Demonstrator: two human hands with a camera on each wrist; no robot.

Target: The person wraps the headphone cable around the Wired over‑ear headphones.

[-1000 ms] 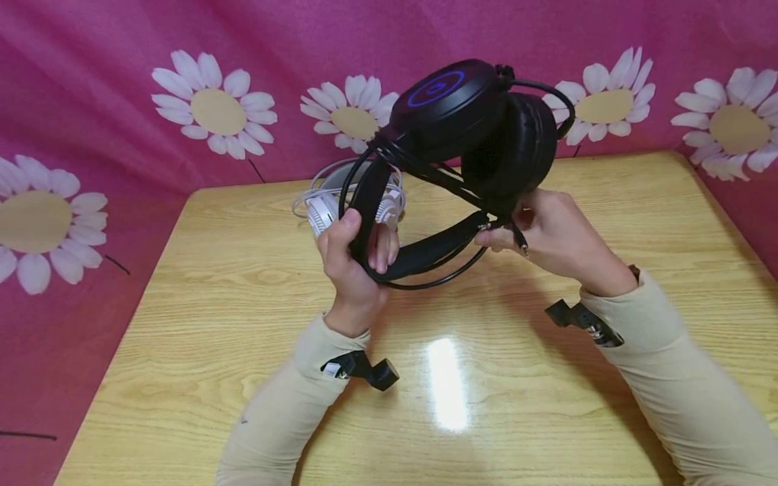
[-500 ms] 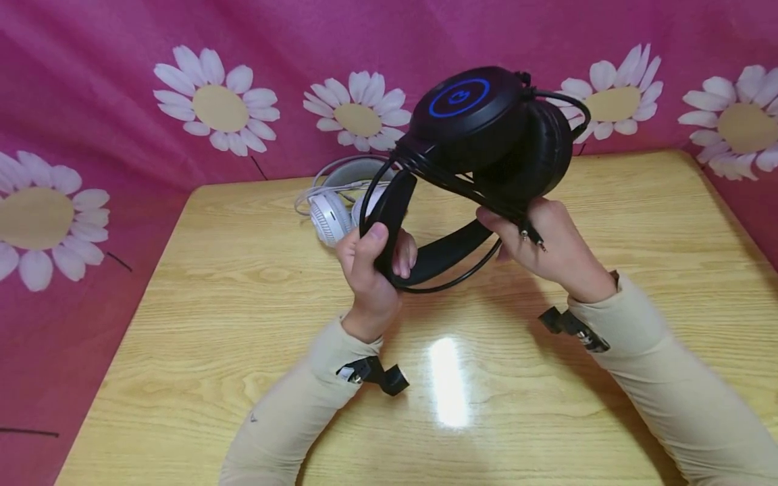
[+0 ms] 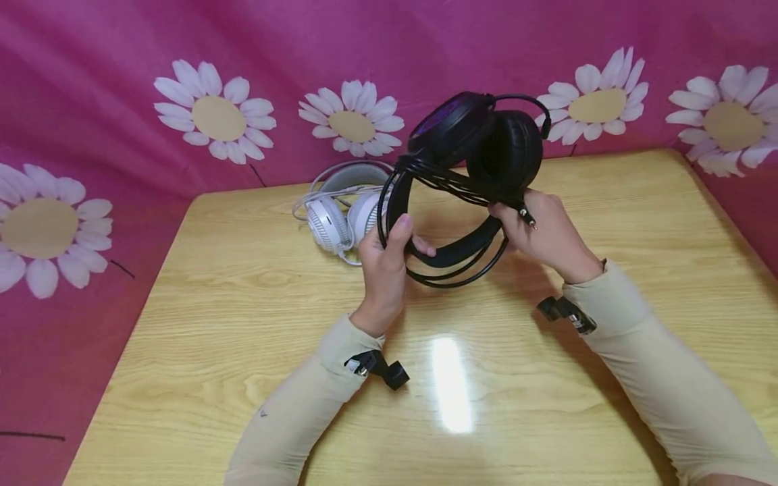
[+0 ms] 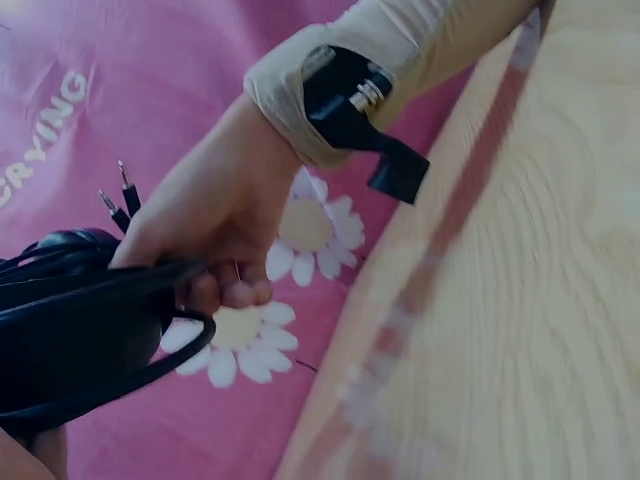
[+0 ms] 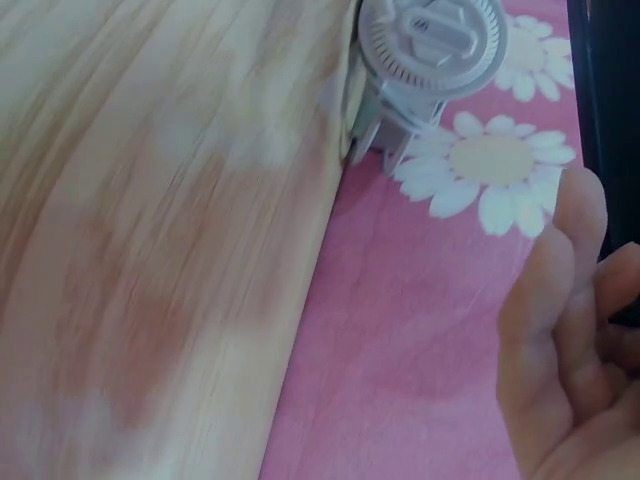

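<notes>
Both hands hold a pair of black headphones (image 3: pixel 468 250) above the table. In the head view my left hand (image 3: pixel 384 280) grips the headband on its left side, thumb in front. My right hand (image 3: pixel 550 226) pinches the bundled black cable (image 3: pixel 452 181) and the band's right end beneath the ear cups. Two audio plugs (image 3: pixel 527 219) stick out by the right thumb. A thin microphone arm (image 3: pixel 523 98) curves off the far ear cup. The left wrist view shows the right hand (image 4: pixel 215 215) at the headphones, plugs pointing up.
White headphones (image 3: pixel 328 219) with a pale cable lie at the table's back edge, partly behind the black pair and left hand. The wooden table (image 3: pixel 231 324) meets a pink curtain (image 3: pixel 462 40) printed with daisies.
The black headphones have come down and tilted, and their ear-cup light has gone from blue to faint purple. My left hand has shifted right, uncovering more of the white headphones.
</notes>
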